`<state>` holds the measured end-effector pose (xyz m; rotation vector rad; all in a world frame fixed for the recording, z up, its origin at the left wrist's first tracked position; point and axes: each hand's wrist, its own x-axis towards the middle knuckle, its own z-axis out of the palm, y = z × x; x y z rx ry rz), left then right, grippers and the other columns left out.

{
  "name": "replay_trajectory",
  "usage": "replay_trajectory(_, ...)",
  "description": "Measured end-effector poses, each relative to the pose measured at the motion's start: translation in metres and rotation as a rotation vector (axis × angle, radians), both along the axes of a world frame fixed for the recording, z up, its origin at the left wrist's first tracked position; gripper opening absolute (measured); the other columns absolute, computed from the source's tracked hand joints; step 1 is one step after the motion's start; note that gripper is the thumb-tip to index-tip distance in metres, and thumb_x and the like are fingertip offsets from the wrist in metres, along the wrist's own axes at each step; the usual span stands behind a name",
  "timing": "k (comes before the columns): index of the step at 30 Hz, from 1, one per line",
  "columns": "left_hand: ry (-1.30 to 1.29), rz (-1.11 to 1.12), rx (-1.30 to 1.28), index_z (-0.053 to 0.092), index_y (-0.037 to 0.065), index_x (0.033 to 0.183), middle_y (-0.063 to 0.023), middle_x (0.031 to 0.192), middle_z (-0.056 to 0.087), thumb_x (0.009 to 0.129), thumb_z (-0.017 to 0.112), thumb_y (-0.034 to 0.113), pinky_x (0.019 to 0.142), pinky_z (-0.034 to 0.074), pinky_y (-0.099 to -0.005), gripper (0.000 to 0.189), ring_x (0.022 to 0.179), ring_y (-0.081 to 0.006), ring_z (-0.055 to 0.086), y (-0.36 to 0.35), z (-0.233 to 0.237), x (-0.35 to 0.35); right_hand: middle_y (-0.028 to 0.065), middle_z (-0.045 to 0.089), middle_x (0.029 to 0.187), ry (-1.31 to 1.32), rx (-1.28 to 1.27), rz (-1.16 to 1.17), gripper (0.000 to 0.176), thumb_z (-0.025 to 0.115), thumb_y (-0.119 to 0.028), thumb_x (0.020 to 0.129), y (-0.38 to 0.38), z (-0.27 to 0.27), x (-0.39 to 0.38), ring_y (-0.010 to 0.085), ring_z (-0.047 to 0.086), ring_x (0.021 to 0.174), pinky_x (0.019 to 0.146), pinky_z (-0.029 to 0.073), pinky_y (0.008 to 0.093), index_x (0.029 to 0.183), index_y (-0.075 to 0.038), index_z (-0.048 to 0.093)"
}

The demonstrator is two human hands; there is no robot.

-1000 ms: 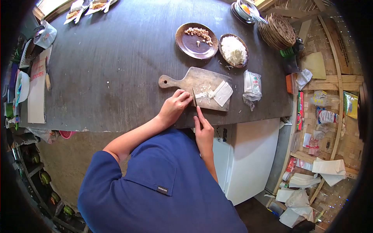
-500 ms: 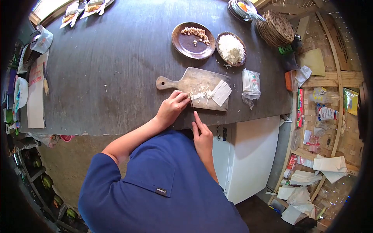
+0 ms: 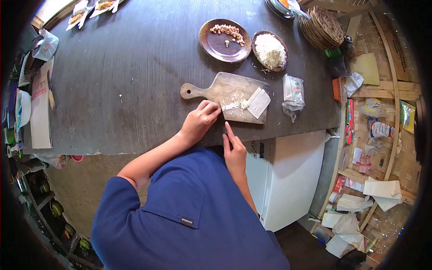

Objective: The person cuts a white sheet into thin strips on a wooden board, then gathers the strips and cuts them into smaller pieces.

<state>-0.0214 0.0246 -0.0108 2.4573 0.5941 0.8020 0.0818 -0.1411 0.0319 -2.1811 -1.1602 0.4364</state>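
A wooden cutting board point(image 3: 211, 90) with a handle lies near the front edge of the dark table point(image 3: 135, 67). On it are a flat white slab point(image 3: 259, 102) and a small pile of thin white strips point(image 3: 234, 105). My left hand point(image 3: 200, 121) rests at the board's near left corner, fingertips touching the strips. My right hand point(image 3: 234, 153) is at the table's edge just below the board. Its index finger is stretched forward along what seems to be a thin knife, seen edge-on and hard to make out.
Behind the board stand a brown plate point(image 3: 220, 47) with tan pieces and a bowl point(image 3: 270, 49) of white shreds. A plastic bag point(image 3: 292, 92) lies right of the board, woven baskets point(image 3: 321, 27) at the back right, papers point(image 3: 40, 112) at the left. A white cabinet point(image 3: 288, 175) stands below the table.
My left hand has crept a little farther onto the board, toward the strips. My right hand has stayed at the table edge, and the thin blade showed more clearly in the earlier frames.
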Motion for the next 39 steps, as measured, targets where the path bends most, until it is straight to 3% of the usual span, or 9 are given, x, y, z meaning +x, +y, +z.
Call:
replay_trajectory(5, -0.015, 0.017, 0.037, 0.073, 0.003, 0.113, -0.0061, 0.112, 0.066, 0.087, 0.073, 0.011, 0.091, 0.060, -0.0350, 0.027, 0.112, -0.0257, 0.065, 0.000, -0.002, -0.001, 0.0152, 0.060, 0.079, 0.067, 0.007, -0.003, 0.048, 0.067, -0.021, 0.108, 0.010, 0.012, 0.003, 0.0312, 0.061, 0.065, 0.067, 0.051, 0.0464, 0.154, -0.031, 0.062)
replay_trajectory(8, -0.036, 0.009, 0.051, 0.073, 0.004, 0.113, -0.0065, 0.111, 0.067, 0.087, 0.073, 0.011, 0.092, 0.059, -0.0349, 0.027, 0.112, -0.0257, 0.065, 0.003, -0.004, -0.001, 0.0201, 0.067, 0.085, 0.056, -0.104, -0.020, 0.046, 0.067, -0.015, 0.107, -0.001, 0.016, -0.003, 0.0314, 0.063, 0.070, 0.073, 0.053, 0.0390, 0.152, -0.022, 0.064)
replay_trajectory(11, -0.020, 0.005, 0.050, 0.075, 0.005, 0.114, -0.0058, 0.112, 0.067, 0.086, 0.076, 0.011, 0.093, 0.059, -0.0357, 0.028, 0.112, -0.0261, 0.065, 0.003, -0.003, 0.001, 0.0170, 0.065, 0.081, 0.065, 0.015, -0.019, 0.048, 0.067, -0.020, 0.107, 0.003, 0.000, 0.000, 0.0323, 0.064, 0.068, 0.070, 0.052, 0.0444, 0.154, -0.030, 0.062)
replay_trajectory(15, -0.013, 0.002, 0.025, 0.076, 0.006, 0.113, -0.0046, 0.110, 0.068, 0.085, 0.078, 0.010, 0.093, 0.059, -0.0366, 0.028, 0.110, -0.0261, 0.066, 0.003, -0.002, -0.001, 0.0172, 0.065, 0.082, 0.145, 0.043, -0.018, 0.048, 0.067, -0.020, 0.107, 0.011, 0.005, 0.010, 0.0332, 0.064, 0.069, 0.070, 0.052, 0.0438, 0.153, -0.030, 0.062)
replay_trajectory(17, -0.021, 0.005, 0.045, 0.076, 0.006, 0.110, -0.0043, 0.109, 0.068, 0.085, 0.079, 0.010, 0.093, 0.059, -0.0364, 0.026, 0.109, -0.0252, 0.066, 0.008, 0.000, -0.002, 0.0188, 0.069, 0.087, 0.146, -0.088, -0.021, 0.046, 0.067, -0.016, 0.107, 0.005, 0.020, 0.005, 0.0258, 0.062, 0.072, 0.077, 0.054, 0.0377, 0.153, -0.024, 0.063)
replay_trajectory(22, 0.013, 0.007, 0.066, 0.076, 0.006, 0.108, -0.0041, 0.109, 0.069, 0.085, 0.078, 0.010, 0.090, 0.059, -0.0356, 0.023, 0.104, -0.0239, 0.067, 0.005, -0.002, -0.001, 0.0189, 0.072, 0.093, 0.083, -0.100, -0.023, 0.045, 0.067, -0.015, 0.107, 0.005, 0.009, -0.001, 0.0265, 0.067, 0.077, 0.079, 0.055, 0.0392, 0.152, -0.022, 0.064)
replay_trajectory(25, 0.022, 0.004, 0.048, 0.076, 0.006, 0.108, -0.0046, 0.110, 0.070, 0.085, 0.078, 0.009, 0.089, 0.059, -0.0344, 0.024, 0.102, -0.0236, 0.067, 0.003, -0.003, -0.001, 0.0179, 0.063, 0.081, 0.146, 0.083, 0.008, 0.048, 0.067, -0.019, 0.107, 0.015, -0.001, 0.005, 0.0321, 0.063, 0.069, 0.070, 0.051, 0.0430, 0.154, -0.028, 0.062)
replay_trajectory(33, -0.031, 0.006, 0.013, 0.076, 0.005, 0.109, -0.0049, 0.111, 0.070, 0.087, 0.078, 0.009, 0.085, 0.060, -0.0342, 0.022, 0.101, -0.0238, 0.067, 0.003, -0.005, -0.002, 0.0153, 0.062, 0.079, 0.010, -0.008, -0.002, 0.047, 0.066, -0.020, 0.108, 0.004, -0.003, -0.002, 0.0325, 0.065, 0.068, 0.068, 0.052, 0.0456, 0.153, -0.030, 0.062)
replay_trajectory(39, -0.029, 0.003, -0.053, 0.076, 0.002, 0.113, -0.0061, 0.111, 0.068, 0.087, 0.078, 0.006, 0.088, 0.060, -0.0357, 0.026, 0.104, -0.0248, 0.066, 0.001, 0.000, -0.005, 0.0153, 0.060, 0.078, 0.081, -0.020, -0.009, 0.047, 0.067, -0.020, 0.107, 0.005, 0.009, 0.000, 0.0306, 0.058, 0.065, 0.067, 0.050, 0.0435, 0.153, -0.029, 0.062)
